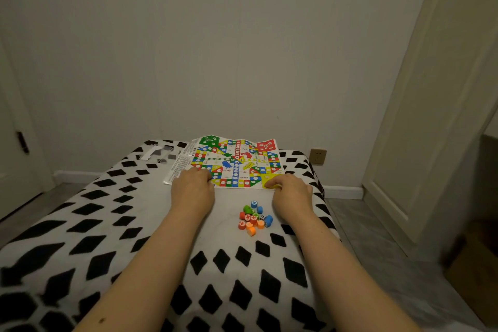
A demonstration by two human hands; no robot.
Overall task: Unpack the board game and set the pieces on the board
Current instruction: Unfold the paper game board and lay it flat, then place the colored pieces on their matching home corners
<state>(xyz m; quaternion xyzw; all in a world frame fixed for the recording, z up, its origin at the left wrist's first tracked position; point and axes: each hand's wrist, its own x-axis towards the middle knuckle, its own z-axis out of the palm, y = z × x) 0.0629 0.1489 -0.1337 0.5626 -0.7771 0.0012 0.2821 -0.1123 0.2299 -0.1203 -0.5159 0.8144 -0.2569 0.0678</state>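
Observation:
A colourful paper game board [237, 162] lies unfolded at the far end of the black-and-white patterned surface [113, 224]. My left hand [192, 191] rests on the board's near left corner, fingers curled over its edge. My right hand [292, 193] pinches the near right yellow corner. Between my forearms, just short of the board, sits a small pile of red, orange, green and blue round game pieces [254, 218] with a white die [262, 216] among them. No piece stands on the board.
Clear plastic packaging [159, 153] lies at the far left of the surface, beside the board. A wall stands just behind the far edge, with a socket [318, 156] low at the right. Floor drops away on both sides; a door frame is at right.

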